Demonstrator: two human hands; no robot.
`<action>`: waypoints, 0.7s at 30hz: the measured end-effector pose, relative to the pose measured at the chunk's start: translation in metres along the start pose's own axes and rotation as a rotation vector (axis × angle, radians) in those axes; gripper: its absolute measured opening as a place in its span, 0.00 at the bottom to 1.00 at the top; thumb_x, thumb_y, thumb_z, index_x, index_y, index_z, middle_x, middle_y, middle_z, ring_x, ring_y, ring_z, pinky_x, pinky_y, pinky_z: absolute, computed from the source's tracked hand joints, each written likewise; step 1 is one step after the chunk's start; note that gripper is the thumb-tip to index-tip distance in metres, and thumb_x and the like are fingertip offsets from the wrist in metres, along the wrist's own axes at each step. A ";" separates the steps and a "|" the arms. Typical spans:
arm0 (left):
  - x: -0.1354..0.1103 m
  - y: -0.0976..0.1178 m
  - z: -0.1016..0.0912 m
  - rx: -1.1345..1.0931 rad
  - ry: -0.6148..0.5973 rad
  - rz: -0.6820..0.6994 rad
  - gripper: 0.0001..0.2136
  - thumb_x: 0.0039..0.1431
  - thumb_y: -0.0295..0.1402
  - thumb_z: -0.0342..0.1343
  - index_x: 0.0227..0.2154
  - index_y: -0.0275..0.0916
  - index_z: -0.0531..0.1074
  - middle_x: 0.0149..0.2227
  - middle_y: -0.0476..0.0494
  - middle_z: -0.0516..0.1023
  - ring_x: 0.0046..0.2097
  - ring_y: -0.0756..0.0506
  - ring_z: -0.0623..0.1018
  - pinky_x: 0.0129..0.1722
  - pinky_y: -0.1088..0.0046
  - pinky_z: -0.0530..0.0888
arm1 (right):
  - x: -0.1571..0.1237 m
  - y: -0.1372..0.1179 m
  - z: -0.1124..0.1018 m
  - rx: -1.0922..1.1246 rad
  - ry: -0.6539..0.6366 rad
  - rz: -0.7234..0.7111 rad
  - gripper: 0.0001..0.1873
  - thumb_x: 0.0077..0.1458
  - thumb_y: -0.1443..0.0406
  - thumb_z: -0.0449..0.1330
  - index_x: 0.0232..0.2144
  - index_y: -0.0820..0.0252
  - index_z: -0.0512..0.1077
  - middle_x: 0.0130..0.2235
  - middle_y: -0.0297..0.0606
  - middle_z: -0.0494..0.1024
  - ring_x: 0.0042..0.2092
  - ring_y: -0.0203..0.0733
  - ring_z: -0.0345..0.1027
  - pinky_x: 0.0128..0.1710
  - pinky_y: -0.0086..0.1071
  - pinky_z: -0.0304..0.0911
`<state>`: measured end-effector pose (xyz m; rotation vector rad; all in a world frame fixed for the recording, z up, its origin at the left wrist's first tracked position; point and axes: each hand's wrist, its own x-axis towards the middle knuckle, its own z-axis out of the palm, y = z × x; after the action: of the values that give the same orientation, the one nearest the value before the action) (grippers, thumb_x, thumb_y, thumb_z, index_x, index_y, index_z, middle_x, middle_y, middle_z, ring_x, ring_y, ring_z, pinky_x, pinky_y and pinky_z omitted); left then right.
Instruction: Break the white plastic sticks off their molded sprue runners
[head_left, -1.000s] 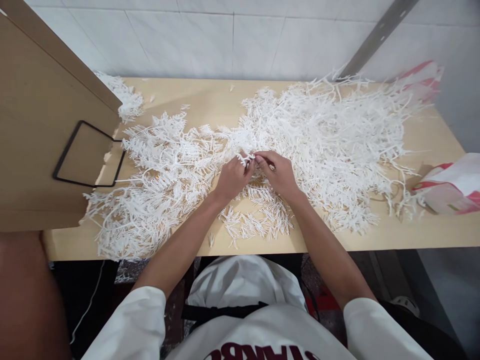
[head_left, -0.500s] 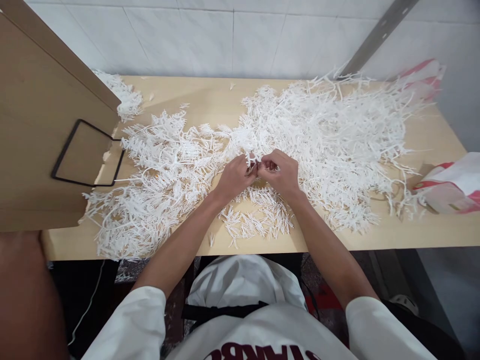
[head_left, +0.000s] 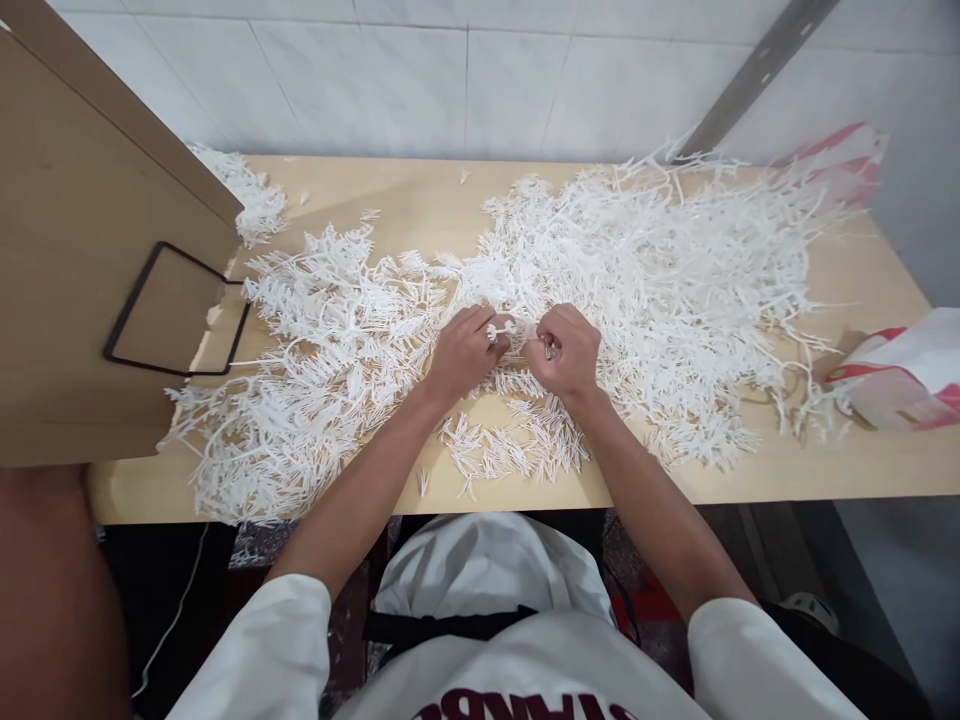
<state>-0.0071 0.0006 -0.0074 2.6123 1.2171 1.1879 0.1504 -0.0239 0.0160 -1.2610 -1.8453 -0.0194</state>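
Note:
My left hand is closed on a small white branched plastic piece, which sticks out between thumb and forefinger. A short gap to the right, my right hand is curled into a fist; whatever its fingers hold is hidden or too small to name. Both hands are above a strip of loose white plastic bits on the table. Tangled white branched pieces spread in a left heap beside my left hand and a larger right heap beyond my right hand.
A cardboard box with a black wire frame stands at the left of the wooden table. Red and white plastic bags lie at the right. A tiled wall runs behind. Part of another person's limb shows at lower left.
My hands were together at the white branched piece. Now they are apart, the right one drawn slightly right and closed tighter, the piece staying in my left.

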 end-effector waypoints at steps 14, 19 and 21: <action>0.000 -0.005 -0.001 -0.183 0.008 -0.138 0.11 0.61 0.26 0.48 0.45 0.40 0.68 0.43 0.45 0.79 0.45 0.48 0.77 0.47 0.68 0.73 | 0.004 0.009 0.007 0.140 -0.143 0.028 0.11 0.59 0.59 0.55 0.39 0.54 0.74 0.38 0.37 0.79 0.41 0.40 0.72 0.42 0.38 0.69; -0.001 -0.004 0.000 -0.062 0.099 -0.016 0.09 0.61 0.28 0.50 0.43 0.38 0.71 0.38 0.46 0.80 0.40 0.48 0.76 0.42 0.70 0.73 | 0.003 0.010 0.007 0.130 -0.068 -0.012 0.09 0.57 0.65 0.55 0.37 0.56 0.75 0.35 0.36 0.81 0.34 0.37 0.72 0.36 0.34 0.69; -0.001 -0.003 0.000 -0.023 0.121 0.027 0.08 0.61 0.29 0.50 0.42 0.38 0.71 0.37 0.47 0.80 0.38 0.48 0.76 0.40 0.71 0.72 | 0.003 0.008 0.007 0.108 -0.036 -0.009 0.08 0.54 0.67 0.56 0.34 0.57 0.75 0.32 0.35 0.80 0.32 0.36 0.71 0.33 0.32 0.68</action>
<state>-0.0100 0.0016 -0.0090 2.5827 1.1825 1.3741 0.1515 -0.0146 0.0099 -1.1856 -1.8574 0.0971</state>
